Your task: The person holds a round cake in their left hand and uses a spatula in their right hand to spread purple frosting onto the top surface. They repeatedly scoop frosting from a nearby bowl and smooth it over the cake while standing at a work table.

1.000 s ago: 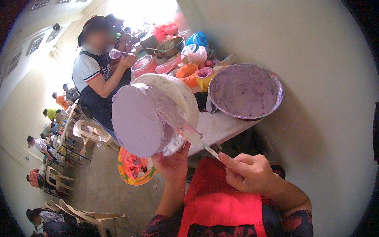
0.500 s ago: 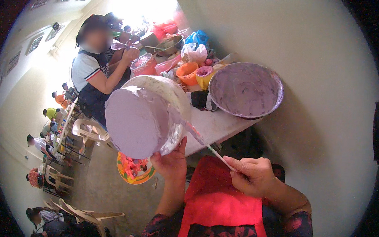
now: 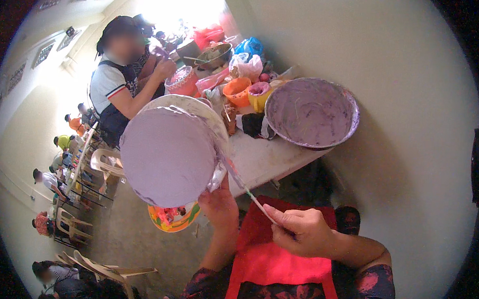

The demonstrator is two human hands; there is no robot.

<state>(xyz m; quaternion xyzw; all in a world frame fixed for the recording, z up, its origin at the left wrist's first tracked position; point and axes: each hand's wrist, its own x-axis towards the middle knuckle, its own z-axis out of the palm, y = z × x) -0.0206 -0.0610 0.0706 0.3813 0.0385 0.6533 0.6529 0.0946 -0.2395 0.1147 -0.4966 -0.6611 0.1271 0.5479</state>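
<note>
A round cake (image 3: pixel 168 155) coated in smooth lilac icing is tilted, its flat top facing me. My left hand (image 3: pixel 220 204) is closed under its lower right edge, holding it up, where some shiny wrap shows. In my right hand (image 3: pixel 302 228) is the pale handle of an icing spatula (image 3: pixel 261 209), pinched between thumb and fingers. Its icing-smeared blade reaches the right side of the cake. Behind the cake stands a whitish round base (image 3: pixel 214 117), mostly hidden. To the right, a wide bowl (image 3: pixel 355 115) holds lilac icing (image 3: pixel 309 112).
The white table (image 3: pixel 292 162) carries an orange cup (image 3: pixel 236 90), a yellow cup (image 3: pixel 258 104), plastic bags and a pink decorated cake (image 3: pixel 181 83). A person (image 3: pixel 118 82) works across on the left. A colourful basin (image 3: pixel 172 218) sits below the cake; a wall borders the right.
The cake has turned so more of its top faces me and has shifted slightly left and down. My right hand and the spatula have moved left and a little down.
</note>
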